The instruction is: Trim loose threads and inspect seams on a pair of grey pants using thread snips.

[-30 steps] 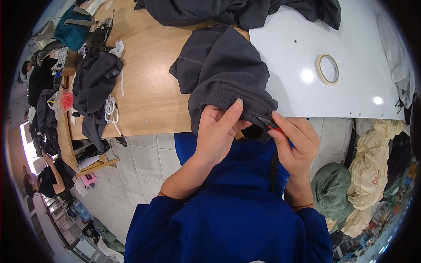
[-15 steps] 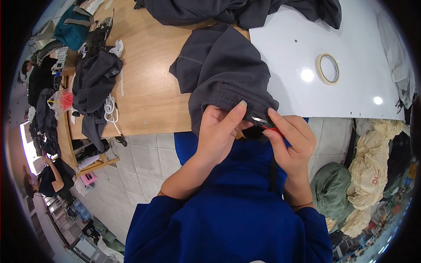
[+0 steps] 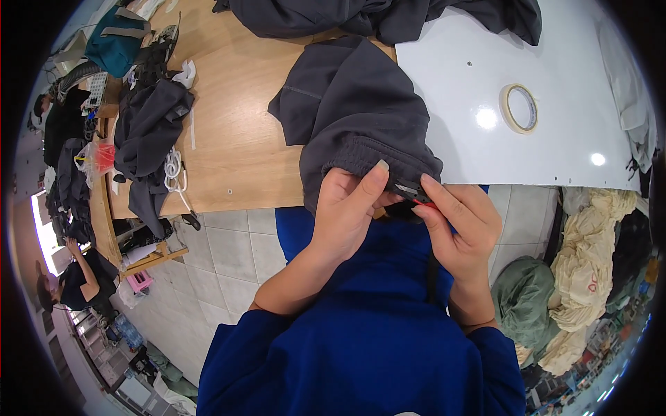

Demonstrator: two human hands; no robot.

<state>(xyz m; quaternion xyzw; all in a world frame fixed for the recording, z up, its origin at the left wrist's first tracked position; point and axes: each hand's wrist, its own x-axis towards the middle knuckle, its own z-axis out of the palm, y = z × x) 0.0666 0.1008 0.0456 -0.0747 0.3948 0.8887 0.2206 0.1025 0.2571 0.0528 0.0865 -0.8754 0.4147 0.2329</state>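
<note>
A dark grey garment (image 3: 361, 97) lies over the table's near edge, its gathered elastic band (image 3: 371, 154) turned toward me. My left hand (image 3: 352, 208) pinches this band, thumb on top and fingers folded beneath the cloth. Just to the right, my right hand (image 3: 461, 225) grips small thread snips (image 3: 411, 192) between thumb and fingers. Their short metal blades point left and lie against the band's edge near my left thumb. A bit of red handle shows by the right fingertips; the rest is hidden in the hand.
A roll of tape (image 3: 519, 109) lies on the white board (image 3: 458, 104) at right. More dark cloth (image 3: 312, 17) lies across the far side. On the left are another dark garment (image 3: 149, 128) and a white cord (image 3: 175, 172). Cream cloth (image 3: 586, 270) is piled at right. Another person (image 3: 87, 277) is far left.
The snips have turned slightly and less of their blades shows against the band. The band has shifted a little to the right. Both hands keep their hold.
</note>
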